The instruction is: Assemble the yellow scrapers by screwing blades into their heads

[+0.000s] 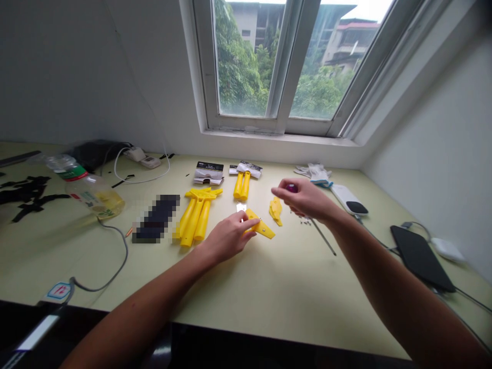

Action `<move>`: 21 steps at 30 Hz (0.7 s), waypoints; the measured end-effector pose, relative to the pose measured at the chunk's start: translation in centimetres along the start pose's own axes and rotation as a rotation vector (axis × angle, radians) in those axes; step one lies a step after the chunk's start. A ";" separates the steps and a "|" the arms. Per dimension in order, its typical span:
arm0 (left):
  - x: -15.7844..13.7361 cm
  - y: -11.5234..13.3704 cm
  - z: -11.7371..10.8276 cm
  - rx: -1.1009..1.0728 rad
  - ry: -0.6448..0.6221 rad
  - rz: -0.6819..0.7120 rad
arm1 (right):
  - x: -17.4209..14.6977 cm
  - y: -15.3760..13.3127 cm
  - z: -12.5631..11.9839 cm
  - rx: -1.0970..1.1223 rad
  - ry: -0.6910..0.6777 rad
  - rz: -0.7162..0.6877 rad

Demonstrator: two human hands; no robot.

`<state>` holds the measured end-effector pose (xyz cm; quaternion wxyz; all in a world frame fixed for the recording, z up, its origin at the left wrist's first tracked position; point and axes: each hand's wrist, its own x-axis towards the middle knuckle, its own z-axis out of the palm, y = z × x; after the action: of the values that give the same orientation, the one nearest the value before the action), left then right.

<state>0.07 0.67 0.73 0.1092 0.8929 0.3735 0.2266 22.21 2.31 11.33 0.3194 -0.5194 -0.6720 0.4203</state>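
My left hand (226, 237) grips a flat yellow plastic scraper head (263, 230) with small screws in it and a metal blade (241, 207) at its far end. Raised over the table, my right hand (307, 197) is closed around a screwdriver (323, 238); its purple handle end shows at the fingers and the shaft points down to the right. Between the hands lie loose yellow plastic pieces (275, 211). Several small screws (305, 221) are scattered just beyond my right wrist. Left of my left hand, yellow handles (197, 218) lie grouped with their wide ends away from me.
Two packaged yellow handles (242, 185) and a cardboard package (208, 173) lie farther back. On the left are a tilted plastic bottle (90, 189) and cables. White gloves (313, 172), a white power bank (349, 199) and a black phone (423, 258) are on the right.
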 end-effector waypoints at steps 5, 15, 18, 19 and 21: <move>-0.3 0.8 0.6 0.062 -0.143 0.035 | -3.4 -4.5 -0.6 0.560 0.205 -0.413; -0.4 1.3 1.4 0.116 -0.220 0.013 | -1.8 -3.5 2.0 0.755 0.068 -0.425; -0.4 1.1 1.5 0.110 -0.235 0.003 | -1.5 -3.1 1.9 0.752 0.053 -0.407; -0.3 1.1 1.5 0.110 -0.239 0.002 | -1.5 -3.1 1.8 0.749 0.056 -0.403; -0.3 1.2 1.5 0.107 -0.247 -0.004 | -1.5 -3.0 1.7 0.741 0.065 -0.399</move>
<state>1.33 -0.38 -0.24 0.1068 0.9177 0.3708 0.0946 19.85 0.10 13.33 0.5807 -0.2422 -0.5523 0.5469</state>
